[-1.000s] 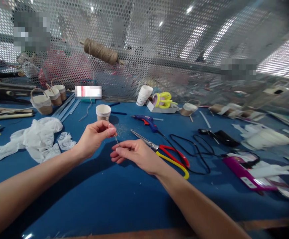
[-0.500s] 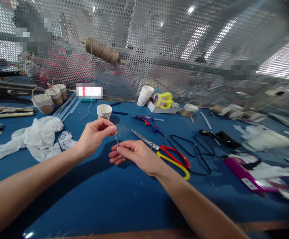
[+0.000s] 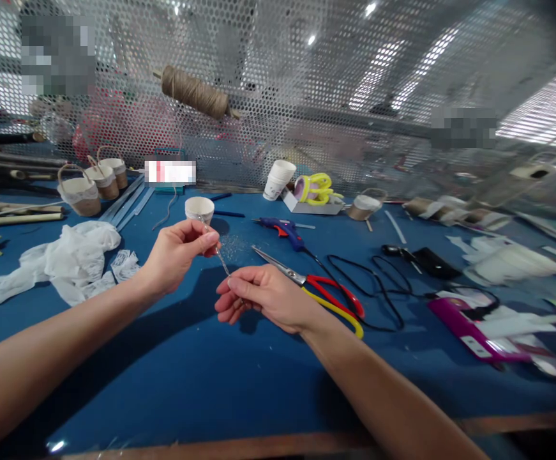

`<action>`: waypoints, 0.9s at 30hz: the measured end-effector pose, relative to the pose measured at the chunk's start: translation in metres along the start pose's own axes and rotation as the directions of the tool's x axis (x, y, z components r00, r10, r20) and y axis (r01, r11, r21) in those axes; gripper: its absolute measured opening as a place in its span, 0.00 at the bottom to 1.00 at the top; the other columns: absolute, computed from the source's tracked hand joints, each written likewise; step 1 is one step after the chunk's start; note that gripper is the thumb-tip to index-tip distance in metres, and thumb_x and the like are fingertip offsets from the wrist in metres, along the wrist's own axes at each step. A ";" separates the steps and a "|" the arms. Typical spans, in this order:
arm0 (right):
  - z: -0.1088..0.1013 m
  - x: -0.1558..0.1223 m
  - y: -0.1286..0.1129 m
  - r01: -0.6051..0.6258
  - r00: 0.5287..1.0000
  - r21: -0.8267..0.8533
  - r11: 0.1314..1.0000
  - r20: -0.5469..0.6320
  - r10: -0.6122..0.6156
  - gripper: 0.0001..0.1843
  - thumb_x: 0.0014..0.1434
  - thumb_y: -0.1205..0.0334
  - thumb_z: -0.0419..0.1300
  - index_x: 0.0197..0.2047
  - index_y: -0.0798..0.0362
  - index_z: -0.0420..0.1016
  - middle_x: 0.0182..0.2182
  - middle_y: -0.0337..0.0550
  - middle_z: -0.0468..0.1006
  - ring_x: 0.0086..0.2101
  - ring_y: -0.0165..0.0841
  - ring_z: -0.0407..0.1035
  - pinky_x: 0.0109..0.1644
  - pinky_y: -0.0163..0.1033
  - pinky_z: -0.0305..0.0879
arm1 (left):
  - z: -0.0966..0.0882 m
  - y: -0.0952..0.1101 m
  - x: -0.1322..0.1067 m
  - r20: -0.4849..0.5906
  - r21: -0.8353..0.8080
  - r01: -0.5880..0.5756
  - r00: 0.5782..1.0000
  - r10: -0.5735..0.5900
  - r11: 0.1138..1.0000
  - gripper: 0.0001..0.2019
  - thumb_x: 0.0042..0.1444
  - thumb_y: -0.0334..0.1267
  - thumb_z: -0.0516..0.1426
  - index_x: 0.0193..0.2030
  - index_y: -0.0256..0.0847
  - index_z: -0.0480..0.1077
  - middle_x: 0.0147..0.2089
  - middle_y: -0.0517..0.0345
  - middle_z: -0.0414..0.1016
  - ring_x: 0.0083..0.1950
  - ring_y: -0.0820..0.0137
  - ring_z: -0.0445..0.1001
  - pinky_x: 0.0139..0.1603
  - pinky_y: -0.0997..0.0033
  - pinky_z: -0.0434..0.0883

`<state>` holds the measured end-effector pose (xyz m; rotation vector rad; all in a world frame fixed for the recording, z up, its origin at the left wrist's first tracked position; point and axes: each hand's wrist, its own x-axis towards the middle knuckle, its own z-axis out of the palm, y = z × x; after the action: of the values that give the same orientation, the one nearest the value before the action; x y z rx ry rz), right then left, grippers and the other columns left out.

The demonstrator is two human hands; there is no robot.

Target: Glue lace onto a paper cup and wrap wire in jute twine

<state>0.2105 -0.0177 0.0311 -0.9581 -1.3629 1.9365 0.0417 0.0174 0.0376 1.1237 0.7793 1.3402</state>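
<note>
Currently: left hand [image 3: 177,252] and right hand [image 3: 263,297] each pinch one thin strand [image 3: 223,262] taut above counter [image 3: 186,383]; steady grip needed.

A: What sort of place?
B: Craft workshop, prob. Blue bench [image 3: 186,370] w/ glue gun [image 3: 281,230] & scissors [image 3: 316,287] mid-table, twine spool [image 3: 195,94] on perforated screen [image 3: 306,96] at far edge, small cup baskets [image 3: 80,195] far left.
</note>
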 end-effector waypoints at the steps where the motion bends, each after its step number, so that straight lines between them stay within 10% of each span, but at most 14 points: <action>1: 0.000 0.000 0.000 0.001 1.000 0.003 1.000 0.001 -0.001 0.14 0.53 0.55 0.62 0.33 0.59 0.73 0.26 0.44 0.79 0.27 0.32 0.76 0.32 0.36 0.71 | 0.000 0.001 0.000 -0.001 0.002 0.004 1.000 -0.004 1.000 0.08 0.41 0.32 0.63 0.22 0.36 0.66 0.21 0.63 0.72 0.22 0.78 0.67 0.28 0.75 0.65; 27: -0.003 0.001 0.002 -0.044 0.998 -0.060 0.997 0.034 0.047 0.14 0.54 0.55 0.60 0.35 0.59 0.72 0.28 0.46 0.79 0.30 0.32 0.76 0.35 0.37 0.71 | -0.008 0.003 0.007 -0.020 0.001 -0.012 1.000 0.012 1.000 0.07 0.42 0.30 0.61 0.22 0.36 0.66 0.20 0.63 0.71 0.23 0.78 0.68 0.28 0.75 0.65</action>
<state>0.2120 -0.0159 0.0287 -0.9951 -1.4373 1.9652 0.0346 0.0255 0.0389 1.1184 0.7886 1.3636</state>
